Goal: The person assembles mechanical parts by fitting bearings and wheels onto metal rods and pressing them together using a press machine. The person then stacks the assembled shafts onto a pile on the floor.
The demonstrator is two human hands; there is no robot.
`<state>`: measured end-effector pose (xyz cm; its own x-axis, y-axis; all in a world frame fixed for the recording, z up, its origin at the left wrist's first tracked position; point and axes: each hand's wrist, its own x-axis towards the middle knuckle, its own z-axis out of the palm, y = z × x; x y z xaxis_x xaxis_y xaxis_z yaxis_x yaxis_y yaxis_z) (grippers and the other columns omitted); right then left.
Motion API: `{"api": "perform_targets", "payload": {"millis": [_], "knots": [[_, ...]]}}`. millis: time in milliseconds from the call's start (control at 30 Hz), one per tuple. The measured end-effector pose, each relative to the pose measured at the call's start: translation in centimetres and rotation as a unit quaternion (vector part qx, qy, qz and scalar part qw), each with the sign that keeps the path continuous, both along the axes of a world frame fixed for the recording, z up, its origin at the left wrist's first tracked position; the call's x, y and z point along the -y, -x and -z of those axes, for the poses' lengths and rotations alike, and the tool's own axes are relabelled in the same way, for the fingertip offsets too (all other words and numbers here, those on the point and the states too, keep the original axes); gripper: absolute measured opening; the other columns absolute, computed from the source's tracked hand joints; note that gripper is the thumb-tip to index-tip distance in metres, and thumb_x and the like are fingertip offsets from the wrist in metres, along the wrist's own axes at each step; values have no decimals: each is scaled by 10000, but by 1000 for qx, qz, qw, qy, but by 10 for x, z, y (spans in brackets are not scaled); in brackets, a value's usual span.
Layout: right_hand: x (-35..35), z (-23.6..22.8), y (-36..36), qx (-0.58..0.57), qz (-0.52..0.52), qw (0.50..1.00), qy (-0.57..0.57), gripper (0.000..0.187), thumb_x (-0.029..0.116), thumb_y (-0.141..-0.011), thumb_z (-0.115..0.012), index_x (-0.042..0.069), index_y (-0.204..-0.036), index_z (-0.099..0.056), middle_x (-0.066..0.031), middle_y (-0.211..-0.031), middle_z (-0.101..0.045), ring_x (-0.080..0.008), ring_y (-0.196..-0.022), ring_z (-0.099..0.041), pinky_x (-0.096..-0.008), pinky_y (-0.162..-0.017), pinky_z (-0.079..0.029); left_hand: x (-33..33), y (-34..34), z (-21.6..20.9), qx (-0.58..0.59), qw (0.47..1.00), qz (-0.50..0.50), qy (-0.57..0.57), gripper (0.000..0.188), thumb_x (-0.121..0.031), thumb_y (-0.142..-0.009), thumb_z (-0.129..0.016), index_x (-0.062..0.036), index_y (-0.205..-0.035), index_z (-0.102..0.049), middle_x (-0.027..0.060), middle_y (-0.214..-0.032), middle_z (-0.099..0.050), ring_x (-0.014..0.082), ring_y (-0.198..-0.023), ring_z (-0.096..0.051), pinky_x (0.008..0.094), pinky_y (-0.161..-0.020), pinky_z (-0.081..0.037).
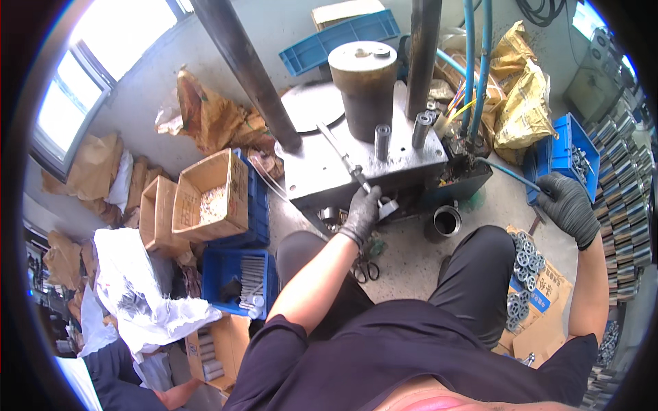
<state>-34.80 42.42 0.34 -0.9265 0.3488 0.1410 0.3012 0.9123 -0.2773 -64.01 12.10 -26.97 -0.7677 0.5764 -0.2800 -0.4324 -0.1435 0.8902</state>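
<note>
Rightward, blue bin (562, 142) with metal parts (580, 164).

Workshop floor and stand: items hidden, cropped or indistinct to me.
Metal rod (337, 146), partly covered by the gloved left hand (362, 211); blue tube (508, 172), end lost at the gloved right hand (567, 207), contact uncertain; dark posts (247, 68), two, tops cut off above; open carton (230, 218), pale contents (212, 203) too fine to identify; co-worker (116, 373), body cropped at lower left, fingers unclear; dark lump (229, 290) in blue crate (218, 266), kind indeterminate.
</note>
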Motion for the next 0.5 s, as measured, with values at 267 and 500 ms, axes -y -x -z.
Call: {"api": "perform_targets", "payload": {"millis": [267, 500], "knots": [[0, 2, -5, -30, -30, 998, -50, 230, 163, -830, -708, 11, -1001, -727, -184, -902, -676, -393, -862, -672, -462, -781, -538, 18, -1, -30, -259, 961, -97, -13, 226, -261, -1041, -656, -79, -1133, -558, 21, -925, -625, 104, -802, -604, 267, -669, -516], [-4, 3, -4, -27, -43, 996, -74, 261, 197, -819, -729, 21, -1011, -734, -190, -896, -671, -399, -863, -673, -477, -780, -538, 11, 50, -155, -413, 902, -115, -42, 200, -161, -1057, -621, -51, -1210, -555, 43, -1004, -626, 94, -803, -632, 232, -692, -550]]}}
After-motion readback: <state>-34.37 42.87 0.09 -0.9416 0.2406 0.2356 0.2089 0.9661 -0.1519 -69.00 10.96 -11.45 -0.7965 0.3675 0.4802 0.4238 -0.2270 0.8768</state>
